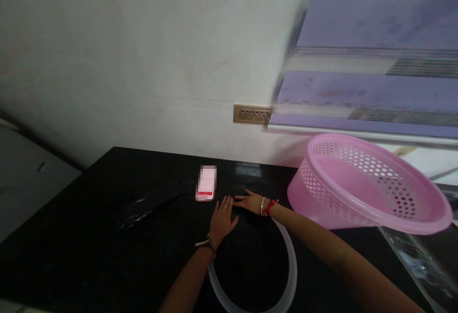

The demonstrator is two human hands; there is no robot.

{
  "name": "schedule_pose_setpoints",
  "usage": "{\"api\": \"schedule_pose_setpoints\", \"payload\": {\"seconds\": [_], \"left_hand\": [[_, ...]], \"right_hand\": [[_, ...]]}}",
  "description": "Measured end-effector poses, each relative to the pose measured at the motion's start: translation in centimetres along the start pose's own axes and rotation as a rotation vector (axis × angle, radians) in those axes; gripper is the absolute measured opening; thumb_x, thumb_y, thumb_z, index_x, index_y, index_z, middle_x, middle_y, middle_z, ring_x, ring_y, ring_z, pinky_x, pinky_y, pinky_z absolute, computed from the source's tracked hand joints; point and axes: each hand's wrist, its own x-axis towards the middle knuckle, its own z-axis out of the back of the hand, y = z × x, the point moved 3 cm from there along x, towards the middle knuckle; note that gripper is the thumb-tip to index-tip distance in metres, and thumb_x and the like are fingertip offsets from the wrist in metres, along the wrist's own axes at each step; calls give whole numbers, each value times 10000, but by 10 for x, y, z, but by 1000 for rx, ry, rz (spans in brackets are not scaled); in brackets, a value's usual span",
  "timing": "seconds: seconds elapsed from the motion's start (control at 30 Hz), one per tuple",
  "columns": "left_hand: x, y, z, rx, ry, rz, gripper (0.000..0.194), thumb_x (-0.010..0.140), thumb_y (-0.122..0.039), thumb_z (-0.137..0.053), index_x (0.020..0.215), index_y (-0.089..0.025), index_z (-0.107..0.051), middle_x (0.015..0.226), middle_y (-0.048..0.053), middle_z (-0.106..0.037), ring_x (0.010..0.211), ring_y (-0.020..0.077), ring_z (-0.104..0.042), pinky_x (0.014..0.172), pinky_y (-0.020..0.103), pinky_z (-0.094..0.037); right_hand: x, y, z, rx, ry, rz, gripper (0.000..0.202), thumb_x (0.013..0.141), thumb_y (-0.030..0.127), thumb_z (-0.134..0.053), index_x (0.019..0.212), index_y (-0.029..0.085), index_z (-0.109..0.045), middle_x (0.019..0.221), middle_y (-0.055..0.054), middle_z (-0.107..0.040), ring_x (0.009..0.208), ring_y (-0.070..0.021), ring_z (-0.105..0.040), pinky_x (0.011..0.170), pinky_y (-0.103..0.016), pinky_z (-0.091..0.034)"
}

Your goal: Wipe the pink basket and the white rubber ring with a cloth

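My left hand [222, 218] lies with its fingers stretched out and thumb apart, by the far left side of a whitish ring-shaped rim [292, 260]. Opposite it, my right hand [251, 202] reaches in from the right with fingers spread, its fingertips close to those of my left hand. Both rest on or just above a black surface, and neither grips anything visible. Inside the rim everything is black; whether that is a lining or the countertop, I cannot tell. Just beyond my left hand sits a small pink-and-white object [207, 182], partly pixelated, with a red strip.
A pink perforated plastic basket [324, 208] stands tilted at the right. Shiny black plastic [143, 208] lies at the left on the black countertop [82, 236]. Behind are a pale wall, a socket panel [253, 114] and a purple striped blind [358, 88]. Clear plastic [418, 260] lies at lower right.
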Motion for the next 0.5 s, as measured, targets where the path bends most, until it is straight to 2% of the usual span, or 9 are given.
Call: {"api": "schedule_pose_setpoints", "payload": {"seconds": [0.13,0.27,0.37,0.5], "left_hand": [[0,1,0,5,4,-17,581,832,-390,-351,1343,-119,-293,1381,108,-374,1294,236,-276,1023,439,-288],[0,1,1,6,7,-13,579,825,-381,-366,1333,-107,-311,1387,110,-364,1295,237,-273,1025,432,-289],[0,1,2,13,1,-14,576,828,-387,-361,1327,-101,-323,1381,117,-372,1288,242,-288,1021,431,-293],[0,1,2,32,-13,-19,566,833,-385,-356,1324,-107,-329,1372,119,-385,1283,244,-298,1010,429,-304]], "right_hand": [[-27,-15,-16,65,-36,-81,547,788,49,-344,1320,176,-375,1334,-104,-407,1283,-163,-280,1051,-475,-169],[-65,-21,-31,116,-67,-225,486,832,133,-344,1316,163,-383,1315,-109,-430,1277,-176,-295,1049,-491,-167],[-92,-16,-40,137,-94,-329,494,841,187,-354,1333,150,-357,1318,-118,-424,1276,-175,-297,1060,-478,-155],[-118,2,-51,161,-131,-435,514,822,185,-351,1332,126,-357,1345,-118,-386,1282,-189,-286,1063,-484,-155]]}}
